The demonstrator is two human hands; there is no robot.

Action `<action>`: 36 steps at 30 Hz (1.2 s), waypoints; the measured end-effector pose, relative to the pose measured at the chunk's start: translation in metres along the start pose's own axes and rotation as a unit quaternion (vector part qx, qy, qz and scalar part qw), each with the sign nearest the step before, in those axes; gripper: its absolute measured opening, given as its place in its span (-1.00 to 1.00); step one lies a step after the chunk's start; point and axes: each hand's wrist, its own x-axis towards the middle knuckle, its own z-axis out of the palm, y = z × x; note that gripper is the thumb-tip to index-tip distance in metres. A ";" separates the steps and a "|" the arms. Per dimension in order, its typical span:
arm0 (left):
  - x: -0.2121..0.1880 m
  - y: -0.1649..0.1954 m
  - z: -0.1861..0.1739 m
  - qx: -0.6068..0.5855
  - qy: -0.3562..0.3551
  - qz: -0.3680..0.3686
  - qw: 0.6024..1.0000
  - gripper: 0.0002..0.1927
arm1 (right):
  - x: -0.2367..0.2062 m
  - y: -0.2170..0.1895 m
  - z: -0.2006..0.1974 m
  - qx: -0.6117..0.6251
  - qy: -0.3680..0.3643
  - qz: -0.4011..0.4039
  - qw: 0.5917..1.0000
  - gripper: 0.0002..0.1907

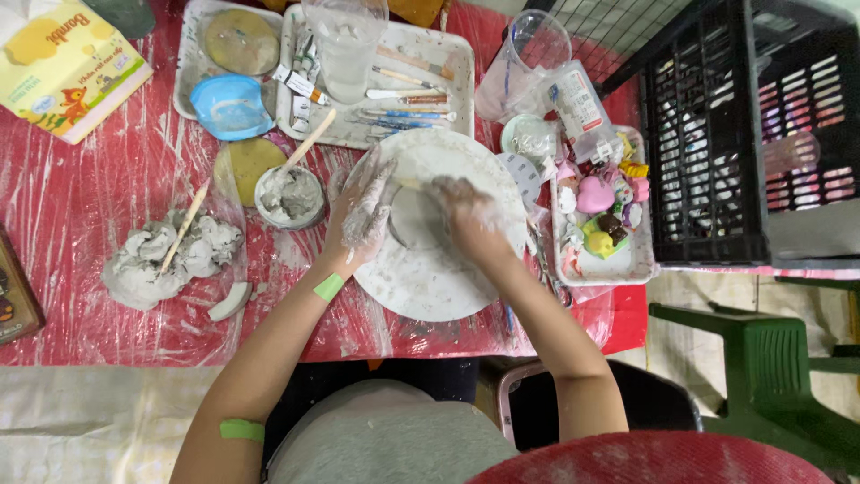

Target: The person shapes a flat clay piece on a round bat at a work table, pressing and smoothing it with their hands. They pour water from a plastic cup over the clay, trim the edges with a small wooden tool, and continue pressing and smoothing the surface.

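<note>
From the head view, a flat grey clay piece (414, 218) is lying at the centre of the white round board (430, 278), kept close for both hands. The left hand (360, 215) is bracing its nine o'clock edge, fingers spread flat. The right hand (466, 220) is pressing at three o'clock, fingers curled together onto the clay, wrist bent down over the red-covered surface (81, 206).
</note>
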 end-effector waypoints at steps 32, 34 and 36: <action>-0.004 -0.001 -0.003 -0.095 0.056 0.014 0.994 -0.08 | -0.025 0.015 -0.031 -0.011 -0.001 0.064 0.998 -0.76; -0.003 0.000 -0.004 -0.123 0.055 -0.001 0.991 -0.08 | -0.002 0.018 -0.020 -0.020 -0.037 0.051 0.998 -0.76; -0.001 0.001 -0.006 -0.148 0.046 -0.025 0.988 -0.06 | 0.013 0.012 -0.008 -0.122 -0.028 -0.063 0.990 -0.65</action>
